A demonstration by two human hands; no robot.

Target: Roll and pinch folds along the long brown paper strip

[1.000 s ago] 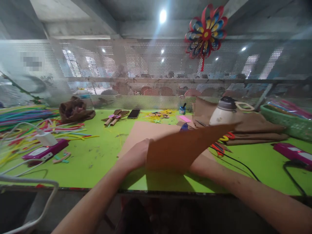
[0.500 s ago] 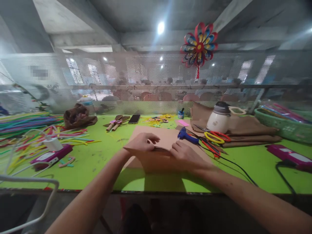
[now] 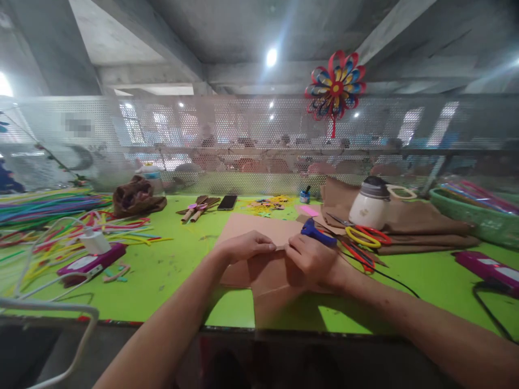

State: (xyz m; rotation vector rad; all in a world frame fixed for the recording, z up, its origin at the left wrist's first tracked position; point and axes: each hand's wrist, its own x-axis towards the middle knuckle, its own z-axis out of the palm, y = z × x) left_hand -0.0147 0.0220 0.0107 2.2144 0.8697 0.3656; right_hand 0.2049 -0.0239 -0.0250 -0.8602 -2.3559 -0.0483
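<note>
Both hands grip the top edge of a brown sheet of paper (image 3: 270, 294), which appears folded there and hangs down toward the table's front edge. My left hand (image 3: 248, 247) pinches the edge from the left, thumb and fingers together. My right hand (image 3: 310, 258) is closed on the same edge a short way to the right. Beneath them lies a flat, lighter brown sheet (image 3: 243, 224). Just behind my right hand rests a blue glue gun (image 3: 318, 233), and beside it are scissors (image 3: 362, 236) with yellow and red-orange handles.
Bundles of coloured pipe cleaners (image 3: 44, 208) and a purple power strip (image 3: 93, 263) occupy the left. A phone (image 3: 227, 202) lies at the back. Rightward stand a white bottle (image 3: 368, 208), folded brown paper (image 3: 425, 221), a green basket (image 3: 466, 216) and another purple power strip (image 3: 486, 270).
The held paper has swung lower, its lower part now reaching the table's front edge. My left hand's fingers have closed onto the fold. The whole view has shifted slightly.
</note>
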